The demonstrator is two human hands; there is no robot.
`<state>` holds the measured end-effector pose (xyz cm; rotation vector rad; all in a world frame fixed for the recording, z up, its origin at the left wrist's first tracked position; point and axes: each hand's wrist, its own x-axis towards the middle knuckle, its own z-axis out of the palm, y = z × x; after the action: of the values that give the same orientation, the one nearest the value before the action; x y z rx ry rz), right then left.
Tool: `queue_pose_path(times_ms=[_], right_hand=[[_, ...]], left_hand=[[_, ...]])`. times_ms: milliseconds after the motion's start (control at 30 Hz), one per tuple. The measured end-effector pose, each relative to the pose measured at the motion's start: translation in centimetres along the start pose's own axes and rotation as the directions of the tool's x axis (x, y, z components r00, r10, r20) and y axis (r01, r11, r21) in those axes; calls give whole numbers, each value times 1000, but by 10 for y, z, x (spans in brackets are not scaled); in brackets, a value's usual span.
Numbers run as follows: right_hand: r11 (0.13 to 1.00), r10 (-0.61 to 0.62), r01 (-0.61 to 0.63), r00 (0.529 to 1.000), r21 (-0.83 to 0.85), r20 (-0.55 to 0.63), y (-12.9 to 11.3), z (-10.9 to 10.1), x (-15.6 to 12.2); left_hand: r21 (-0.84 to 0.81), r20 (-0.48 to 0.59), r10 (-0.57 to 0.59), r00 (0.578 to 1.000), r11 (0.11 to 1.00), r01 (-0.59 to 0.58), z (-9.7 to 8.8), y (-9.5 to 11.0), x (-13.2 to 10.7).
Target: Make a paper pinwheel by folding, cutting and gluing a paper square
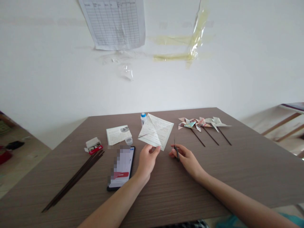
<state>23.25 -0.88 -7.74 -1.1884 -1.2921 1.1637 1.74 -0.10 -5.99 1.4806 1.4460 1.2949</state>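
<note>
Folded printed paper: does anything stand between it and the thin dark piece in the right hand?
Nothing visible stands between the folded printed paper, pinched by the left hand, and the thin dark piece in the right hand.

The camera rides on the person's head, facing forward and down, close above the left hand [147, 161] and right hand [187, 161], looking across the surface [213, 190] toward a white wall [47, 63].

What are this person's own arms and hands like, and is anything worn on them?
The left hand and right hand are bare: no gloves, watch or bracelet show. The left forearm and right forearm have no sleeves in view. Teal fabric, possibly clothing, shows at the lower edge below the right forearm.
</note>
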Motion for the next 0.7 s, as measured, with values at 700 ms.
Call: queue_pose_path(times_ms=[700], right_hand=[[956, -47, 155, 920, -251, 389, -15, -2, -23]], left_hand=[[-375, -96, -151, 984, 921, 105, -9, 31, -3]])
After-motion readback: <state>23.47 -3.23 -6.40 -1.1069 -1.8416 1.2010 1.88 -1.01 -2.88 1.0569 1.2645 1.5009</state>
